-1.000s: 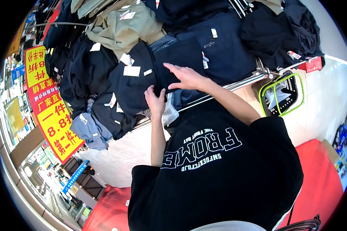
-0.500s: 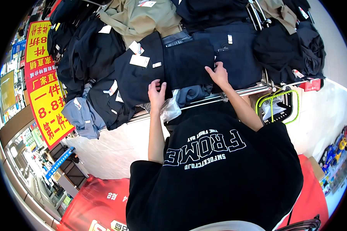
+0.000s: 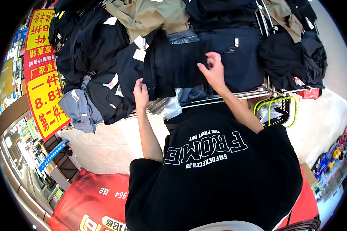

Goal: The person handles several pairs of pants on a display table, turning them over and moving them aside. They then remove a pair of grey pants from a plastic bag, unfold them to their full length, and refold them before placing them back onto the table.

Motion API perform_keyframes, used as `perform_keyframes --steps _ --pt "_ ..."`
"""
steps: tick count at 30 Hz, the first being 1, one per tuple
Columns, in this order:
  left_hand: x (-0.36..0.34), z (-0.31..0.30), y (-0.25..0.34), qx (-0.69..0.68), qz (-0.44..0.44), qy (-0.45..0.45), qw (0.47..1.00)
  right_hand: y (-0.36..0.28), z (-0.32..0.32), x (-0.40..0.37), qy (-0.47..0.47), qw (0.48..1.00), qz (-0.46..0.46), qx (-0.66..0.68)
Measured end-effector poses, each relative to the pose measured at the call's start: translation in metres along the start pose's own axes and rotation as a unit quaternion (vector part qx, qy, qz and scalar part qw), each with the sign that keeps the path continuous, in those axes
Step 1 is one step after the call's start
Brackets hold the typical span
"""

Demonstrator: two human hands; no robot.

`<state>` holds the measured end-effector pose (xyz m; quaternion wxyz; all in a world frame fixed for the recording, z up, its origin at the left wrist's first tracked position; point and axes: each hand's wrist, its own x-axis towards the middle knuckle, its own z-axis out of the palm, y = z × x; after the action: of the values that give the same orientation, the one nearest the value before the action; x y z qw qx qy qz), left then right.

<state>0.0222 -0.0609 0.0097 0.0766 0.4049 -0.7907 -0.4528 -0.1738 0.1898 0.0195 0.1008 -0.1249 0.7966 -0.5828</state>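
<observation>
Black trousers [image 3: 191, 69] lie partly folded across the front of the clothes rack. At their left part, my left hand [image 3: 141, 93] has its fingers closed at the edge of a black fabric layer. My right hand [image 3: 213, 71] is over the right end of the folded trousers, its thumb and bent fingers apart, with nothing visible between them. Two white tags [image 3: 139, 55] lie on the black garment left of the fold. Dark navy trousers [image 3: 241, 65] with a white label lie flat right of my right hand.
Khaki garments [image 3: 152, 15] lie behind. A blue-grey garment [image 3: 81, 111] hangs at the front left, near a yellow and red sign [image 3: 46, 104]. Clear plastic bags [image 3: 169, 107] hang below the metal rail [image 3: 239, 94]. A black basket with green handles [image 3: 293, 111] stands at the right.
My left hand has moved left, and the edge of the black fabric beside it has shifted left too. My right hand has moved slightly left and its fingers have bent.
</observation>
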Motion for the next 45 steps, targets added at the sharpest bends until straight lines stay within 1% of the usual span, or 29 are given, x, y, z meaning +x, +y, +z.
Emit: perform_keyframes --steps 2,3,4,5,6,8,10,11,12,14,15,16,18,19,20,23,27,28,29,30,32,33,34,35,38,40,42,44,45 --pt "-0.003 -0.012 0.026 0.038 0.017 -0.008 0.999 -0.021 0.023 0.011 -0.068 0.996 -0.050 0.040" --pt "-0.004 -0.015 0.038 0.044 0.030 -0.003 0.999 -0.039 0.035 0.016 -0.115 0.991 -0.029 0.062" --pt "-0.005 -0.018 0.048 0.050 0.042 0.002 0.998 -0.057 0.048 0.020 -0.170 0.984 -0.030 0.040" --pt "-0.006 -0.021 0.058 0.053 0.041 0.004 0.998 -0.054 0.070 0.020 -0.208 0.975 -0.038 0.068" --pt "-0.007 -0.024 0.069 0.076 0.042 -0.003 0.996 -0.050 0.092 0.020 -0.256 0.964 -0.054 0.041" --pt "-0.010 -0.026 0.085 0.101 0.043 -0.008 0.994 -0.037 0.130 0.010 -0.306 0.952 -0.015 -0.025" --pt "-0.010 -0.026 0.095 0.098 0.035 0.051 0.993 -0.021 0.148 0.001 -0.334 0.931 -0.029 -0.143" --pt "-0.008 -0.027 0.092 0.106 0.043 0.065 0.991 -0.016 0.150 0.000 -0.361 0.922 -0.019 -0.138" --pt "-0.007 -0.030 0.098 0.108 0.042 0.068 0.991 -0.014 0.151 0.003 -0.362 0.922 -0.020 -0.136" --pt "-0.011 -0.032 0.115 0.118 0.050 0.064 0.990 -0.013 0.156 0.007 -0.357 0.931 0.030 -0.066" --pt "-0.011 -0.030 0.114 0.142 0.072 0.063 0.985 -0.013 0.163 0.012 -0.327 0.944 0.008 -0.049" --pt "-0.016 -0.028 0.132 0.147 0.046 0.047 0.987 -0.014 0.172 0.018 -0.303 0.952 -0.004 -0.035" --pt "-0.019 -0.021 0.136 0.193 0.133 0.058 0.970 -0.018 0.195 0.030 -0.277 0.960 -0.022 -0.031" --pt "-0.023 -0.017 0.146 0.186 0.136 0.059 0.971 0.002 0.220 0.031 -0.239 0.966 -0.091 -0.036" --pt "-0.027 -0.014 0.158 0.179 0.137 0.061 0.972 0.059 0.278 0.026 -0.308 0.944 0.009 0.114" --pt "-0.029 -0.014 0.169 0.169 0.108 0.059 0.978 0.027 0.258 0.012 -0.298 0.951 -0.028 0.084" --pt "-0.025 -0.019 0.161 0.177 0.092 0.045 0.979 0.013 0.237 0.009 -0.270 0.954 -0.049 0.125" --pt "-0.025 -0.019 0.161 0.174 0.087 0.046 0.980 0.007 0.230 0.014 -0.277 0.953 -0.081 0.088" --pt "-0.025 -0.019 0.161 0.164 0.083 0.037 0.982 0.005 0.218 0.028 -0.319 0.913 -0.217 -0.132" --pt "-0.026 -0.018 0.160 0.155 0.078 0.027 0.985 0.007 0.207 0.039 -0.339 0.809 -0.338 -0.341" --pt "-0.025 -0.010 0.157 0.158 0.075 0.025 0.984 0.026 0.212 0.034 -0.320 0.784 -0.380 -0.372" --pt "-0.025 -0.006 0.155 0.157 0.077 0.008 0.985 0.038 0.220 0.029 -0.386 0.713 -0.388 -0.439" --pt "-0.024 0.000 0.153 0.155 0.080 -0.008 0.985 0.043 0.230 0.026 -0.419 0.684 -0.384 -0.457" --pt "-0.025 0.006 0.150 0.169 0.077 -0.021 0.982 0.049 0.237 0.021 -0.427 0.690 -0.374 -0.448" --pt "-0.031 0.020 0.148 0.191 0.068 -0.068 0.977 0.049 0.248 0.019 -0.418 0.752 -0.341 -0.380" --pt "-0.031 0.020 0.147 0.183 0.058 -0.069 0.979 0.048 0.242 0.024 -0.410 0.790 -0.326 -0.320" --pt "-0.027 0.012 0.137 0.151 0.119 -0.005 0.981 0.043 0.230 0.030 -0.396 0.827 -0.307 -0.254" --pt "-0.015 0.000 0.111 0.106 0.091 0.074 0.987 0.039 0.216 0.036 -0.375 0.862 -0.282 -0.192" --pt "-0.009 -0.009 0.094 0.076 0.044 0.100 0.991 0.038 0.207 0.038 -0.360 0.875 -0.275 -0.170"
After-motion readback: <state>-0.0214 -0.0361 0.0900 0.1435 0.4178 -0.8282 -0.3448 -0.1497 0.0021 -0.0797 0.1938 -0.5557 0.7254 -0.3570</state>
